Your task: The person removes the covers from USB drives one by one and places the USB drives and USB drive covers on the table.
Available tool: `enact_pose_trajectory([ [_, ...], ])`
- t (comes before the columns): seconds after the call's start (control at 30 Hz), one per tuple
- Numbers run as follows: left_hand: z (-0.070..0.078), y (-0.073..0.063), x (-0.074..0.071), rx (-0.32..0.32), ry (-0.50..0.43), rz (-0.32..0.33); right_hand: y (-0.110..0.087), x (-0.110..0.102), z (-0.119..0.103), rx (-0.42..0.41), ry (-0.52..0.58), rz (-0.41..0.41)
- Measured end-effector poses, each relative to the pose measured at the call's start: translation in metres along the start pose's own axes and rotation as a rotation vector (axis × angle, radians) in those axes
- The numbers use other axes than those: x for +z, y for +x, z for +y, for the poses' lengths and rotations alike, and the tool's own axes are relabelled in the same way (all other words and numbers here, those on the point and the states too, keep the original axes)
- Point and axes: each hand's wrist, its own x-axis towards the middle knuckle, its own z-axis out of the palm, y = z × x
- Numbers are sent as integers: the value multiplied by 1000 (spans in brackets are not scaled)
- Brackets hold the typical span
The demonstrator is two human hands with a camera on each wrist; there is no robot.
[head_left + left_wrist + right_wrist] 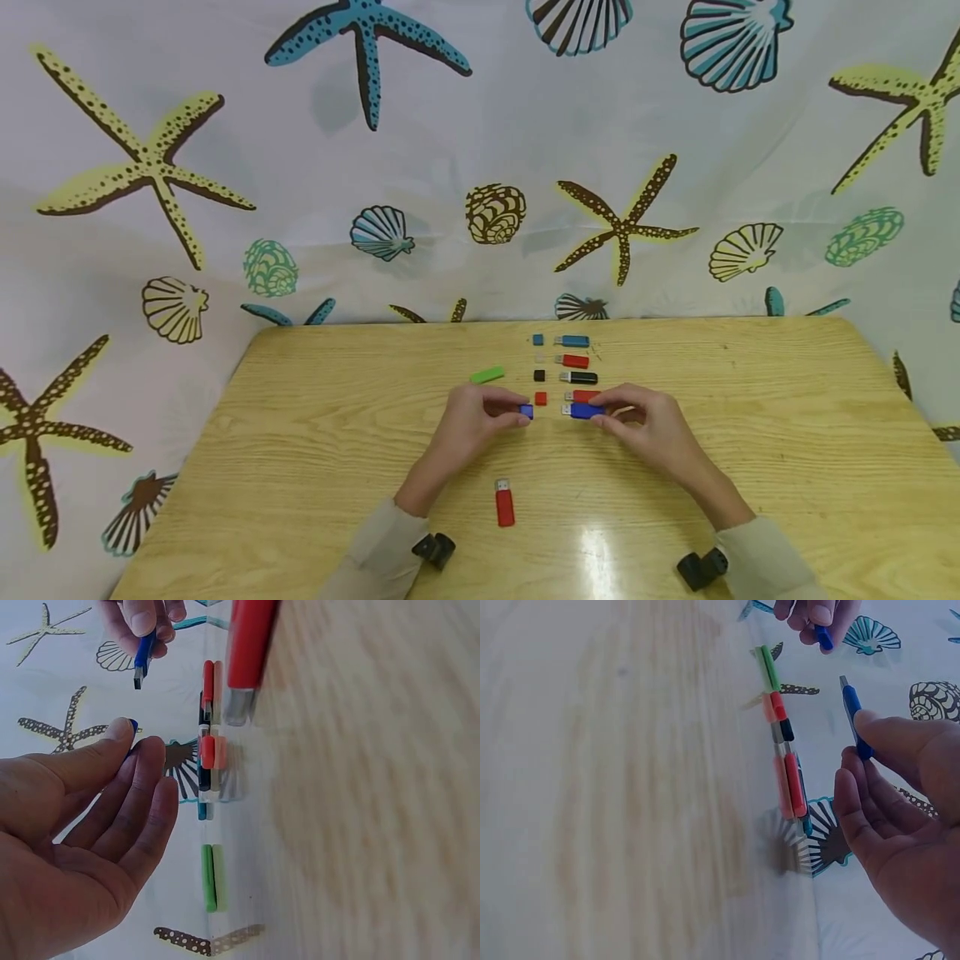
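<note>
My left hand (474, 421) pinches a small blue USB cap (527, 412) between thumb and fingertips. Opposite it, my right hand (651, 423) pinches a blue USB stick (587, 411) by its rear end, the metal plug pointing left toward the cap. Both wrist views show the cap and the stick (853, 716) raised above the table, with a gap between them. Just beyond the hands lie a red cap (541, 398) and a red USB stick (581, 396), partly covered by the blue one in the head view. Nearer the front lies another red USB stick (505, 503), plug pointing away.
Farther back, a black stick (579, 377), a red stick (573, 361) and a light blue stick (573, 341) lie in a column. Left of them are a black cap (539, 376) and a blue cap (537, 339). A green stick-shaped piece (487, 375) lies beyond my left hand on the wooden table (315, 450).
</note>
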Motion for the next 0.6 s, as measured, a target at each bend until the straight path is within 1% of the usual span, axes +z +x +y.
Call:
enact_pose_trajectory([
  [0.1,-1,4,5,4,18,-15,0,-2,2,-2,-35,5],
  [0.27,0,8,11,-15,88,-43,0,-4,7,4,-87,11],
  [0.37,1,10,13,-30,137,-51,0,-4,9,12,-97,9],
  [0.53,0,13,14,-33,199,-63,2,-6,13,49,-99,-26],
  [0.6,0,14,15,-35,206,-71,2,-6,15,67,-106,-34],
])
